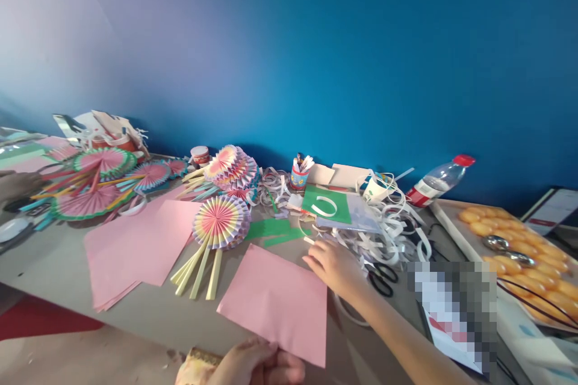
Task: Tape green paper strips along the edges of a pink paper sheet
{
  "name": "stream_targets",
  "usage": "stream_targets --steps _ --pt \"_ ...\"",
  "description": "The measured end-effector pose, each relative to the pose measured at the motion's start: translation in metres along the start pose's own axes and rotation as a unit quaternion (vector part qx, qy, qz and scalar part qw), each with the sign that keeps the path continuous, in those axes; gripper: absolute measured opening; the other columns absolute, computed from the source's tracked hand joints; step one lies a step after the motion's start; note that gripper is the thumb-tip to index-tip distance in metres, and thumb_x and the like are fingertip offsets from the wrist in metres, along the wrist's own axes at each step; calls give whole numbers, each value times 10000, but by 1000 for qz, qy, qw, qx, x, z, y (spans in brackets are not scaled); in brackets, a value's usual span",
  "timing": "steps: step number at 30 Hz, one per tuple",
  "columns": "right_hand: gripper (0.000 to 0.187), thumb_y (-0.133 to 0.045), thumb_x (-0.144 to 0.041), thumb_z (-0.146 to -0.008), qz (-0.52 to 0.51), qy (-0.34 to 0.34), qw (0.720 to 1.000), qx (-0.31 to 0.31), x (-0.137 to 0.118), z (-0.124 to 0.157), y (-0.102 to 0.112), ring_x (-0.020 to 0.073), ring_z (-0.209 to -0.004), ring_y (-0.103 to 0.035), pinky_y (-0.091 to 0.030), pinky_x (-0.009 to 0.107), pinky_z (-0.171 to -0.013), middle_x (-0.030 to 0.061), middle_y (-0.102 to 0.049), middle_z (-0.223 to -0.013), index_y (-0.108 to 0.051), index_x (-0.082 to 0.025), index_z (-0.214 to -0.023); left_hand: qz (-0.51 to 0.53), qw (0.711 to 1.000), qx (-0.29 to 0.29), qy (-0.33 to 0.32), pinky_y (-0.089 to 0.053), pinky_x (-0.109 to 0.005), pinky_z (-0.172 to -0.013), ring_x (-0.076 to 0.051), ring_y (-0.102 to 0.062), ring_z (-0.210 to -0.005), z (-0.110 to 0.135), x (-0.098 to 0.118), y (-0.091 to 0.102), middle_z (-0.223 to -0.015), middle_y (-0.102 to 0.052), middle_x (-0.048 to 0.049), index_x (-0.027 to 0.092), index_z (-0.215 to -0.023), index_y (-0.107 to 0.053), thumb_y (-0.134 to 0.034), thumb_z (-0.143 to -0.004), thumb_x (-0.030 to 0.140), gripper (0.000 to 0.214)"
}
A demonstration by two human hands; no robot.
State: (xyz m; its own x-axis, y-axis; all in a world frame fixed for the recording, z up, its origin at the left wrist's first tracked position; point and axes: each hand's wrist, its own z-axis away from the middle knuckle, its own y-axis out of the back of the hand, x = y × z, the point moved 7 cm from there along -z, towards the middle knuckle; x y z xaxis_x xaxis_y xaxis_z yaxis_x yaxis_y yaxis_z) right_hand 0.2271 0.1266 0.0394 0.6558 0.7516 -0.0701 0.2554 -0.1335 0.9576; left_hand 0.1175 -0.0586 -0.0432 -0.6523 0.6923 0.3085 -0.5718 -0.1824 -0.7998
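Observation:
My left hand pinches the near edge of a square sheet of pink paper, thumb on top. The sheet lies tilted over the grey table. My right hand reaches over the sheet's far right corner, fingers stretched out and apart. By its fingertips is a small white strip; I cannot tell whether they touch. Green paper strips lie just beyond. Left of the sheet sits a pleated paper fan with pale yellow sticks. Black-handled scissors are beside my right wrist.
More pink sheets and pleated fans are to the left, near another person's hand. White paper scraps, a pen cup and a red-capped bottle stand towards the blue wall. An orange tray is at right.

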Motion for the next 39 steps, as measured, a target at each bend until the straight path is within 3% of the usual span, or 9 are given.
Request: stream_targets --steps 11,17,19,22,24,26,28,34,39 --pt "202 -644 -356 -886 -89 96 968 -215 -73 4 -18 242 -1024 -574 -429 375 -871 55 -648 -1112 -665 -230 -1042 30 998 -22 59 -515 -261 -826 -174 -721 -808 -5 -5 -14 -982 -750 -164 -1 -1000 -728 -527 -943 316 380" --pt "195 -590 -302 -904 -76 97 966 -229 -76 12 -25 255 -1073 -552 -425 395 -893 61 -620 -1174 -625 -229 -1082 -262 961 -89 -5 -511 -271 -829 -212 -713 -954 22 27 -39 -1065 -736 -169 93 -1111 -687 -522 -956 410 389" --pt "185 -574 -280 -905 -80 103 965 -226 -76 14 -25 259 -1085 -543 -419 401 -902 65 -618 -1180 -620 -219 -1074 -458 880 -71 -100 -529 -320 -840 -229 -708 -955 31 61 -42 -1064 -736 -134 149 -1158 -659 -475 -984 391 351" --pt "184 -562 -244 -895 -87 89 968 -218 -73 20 -24 264 -1100 -530 -412 393 -893 66 -620 -1196 -626 -219 -1065 -727 610 88 -303 -455 -407 -1032 -246 -602 -1179 43 122 -32 -1249 -665 -93 223 -1224 -636 -452 -980 252 307" --pt "191 -570 -229 -882 -95 80 970 -208 -71 23 -20 264 -1105 -526 -405 383 -882 62 -624 -1201 -631 -227 -1063 -818 457 134 -323 -412 -485 -1090 -292 -497 -1311 42 137 -16 -1372 -586 -99 229 -1240 -628 -466 -958 200 326" --pt "160 -580 -224 -876 -107 83 970 -200 -69 23 -18 246 -1059 -546 -401 361 -858 56 -640 -1153 -641 -229 -1023 -869 362 122 -315 -446 -498 -1071 -308 -481 -1325 39 135 -1 -1417 -549 -87 247 -1266 -607 -537 -923 206 352" --pt "97 -570 -220 -889 -117 78 972 -190 -63 16 -16 211 -953 -572 -399 332 -816 44 -660 -1043 -651 -221 -942 -888 312 117 -316 -471 -489 -1055 -301 -501 -1299 39 130 8 -1431 -534 -77 260 -1311 -564 -588 -890 208 425" --pt "188 -476 -195 -958 -124 7 983 -133 -30 -44 -26 181 -933 -578 -393 293 -812 42 -660 -960 -660 -205 -922 -891 342 116 -276 -452 -520 -1060 -317 -463 -1307 37 132 6 -1447 -490 -75 269 -1279 -562 -645 -809 199 482" --pt "175 -601 -122 -822 -130 3 981 -146 -22 -80 -45 213 -999 -572 -399 306 -846 61 -660 -1024 -654 -196 -971 -889 376 71 -253 -332 -554 -1148 -314 -375 -1383 33 141 0 -1517 -419 -63 275 -1379 -476 -640 -762 175 647"
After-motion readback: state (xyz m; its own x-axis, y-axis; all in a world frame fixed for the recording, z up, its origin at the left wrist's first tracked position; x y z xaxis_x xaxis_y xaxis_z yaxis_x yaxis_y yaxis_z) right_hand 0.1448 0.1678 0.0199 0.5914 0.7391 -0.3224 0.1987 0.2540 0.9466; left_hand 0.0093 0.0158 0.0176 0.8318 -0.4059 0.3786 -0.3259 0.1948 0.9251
